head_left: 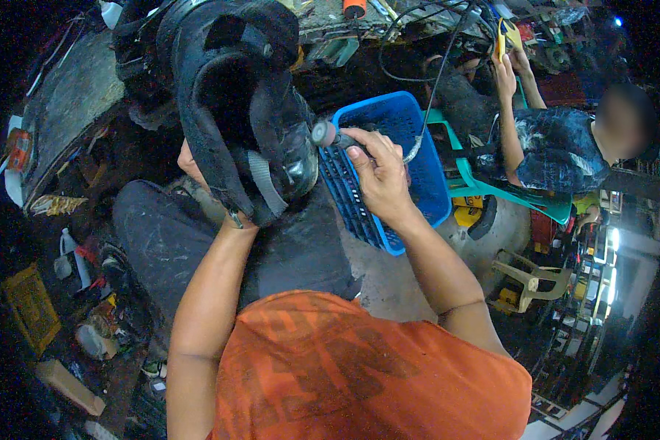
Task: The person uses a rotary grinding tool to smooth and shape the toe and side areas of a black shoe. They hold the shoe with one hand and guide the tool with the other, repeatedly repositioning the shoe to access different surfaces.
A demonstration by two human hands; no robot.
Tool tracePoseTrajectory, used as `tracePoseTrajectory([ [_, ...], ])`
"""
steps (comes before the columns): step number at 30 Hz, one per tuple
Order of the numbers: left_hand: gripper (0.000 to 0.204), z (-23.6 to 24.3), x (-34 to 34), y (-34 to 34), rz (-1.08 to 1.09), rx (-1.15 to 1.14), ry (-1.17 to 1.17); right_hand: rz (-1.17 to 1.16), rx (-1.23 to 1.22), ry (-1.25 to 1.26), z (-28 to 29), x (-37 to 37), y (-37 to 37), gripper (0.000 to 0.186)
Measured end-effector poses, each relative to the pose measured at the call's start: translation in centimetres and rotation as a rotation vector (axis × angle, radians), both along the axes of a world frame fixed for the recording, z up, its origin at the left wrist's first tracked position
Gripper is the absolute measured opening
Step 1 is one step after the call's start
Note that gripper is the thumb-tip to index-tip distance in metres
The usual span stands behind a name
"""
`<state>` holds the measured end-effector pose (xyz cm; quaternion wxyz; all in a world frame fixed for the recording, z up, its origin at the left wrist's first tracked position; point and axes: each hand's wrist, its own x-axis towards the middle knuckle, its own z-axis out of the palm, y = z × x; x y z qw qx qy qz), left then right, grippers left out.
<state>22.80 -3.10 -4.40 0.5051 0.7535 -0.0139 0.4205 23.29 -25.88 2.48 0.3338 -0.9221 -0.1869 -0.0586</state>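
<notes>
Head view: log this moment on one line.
left hand: holds black boot, mostly hidden behind it | right hand: grips round-headed tool beside boot | tool-boot contact: unclear | blue basket: behind right hand

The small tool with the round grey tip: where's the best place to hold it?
Probably by the narrow body behind the round tip, from the right: the tip faces left, toward the black boot-like item, and the right hand grips the body that way.
</notes>
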Motion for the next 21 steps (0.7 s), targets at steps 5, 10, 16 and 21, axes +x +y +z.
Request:
tracePoseTrajectory([
  [5, 0.061, -0.69, 0.15, -0.09, -0.015, -0.022, -0.006, 0.009, 0.007, -0.002, 0.19, 0.3, 0.11, 0.027],
  [10, 0.062, -0.76, 0.28, -0.14, -0.021, -0.033, -0.009, 0.021, 0.009, -0.006, 0.03, 0.46, 0.1, 0.027],
  [16, 0.063, -0.65, 0.13, -0.28, -0.031, -0.039, -0.014, 0.029, 0.013, -0.034, -0.19, 0.65, 0.22, 0.027],
  [21, 0.063, -0.56, 0.09, -0.25, -0.043, -0.046, -0.016, 0.039, 0.029, -0.017, -0.25, 0.8, 0.36, 0.028],
])
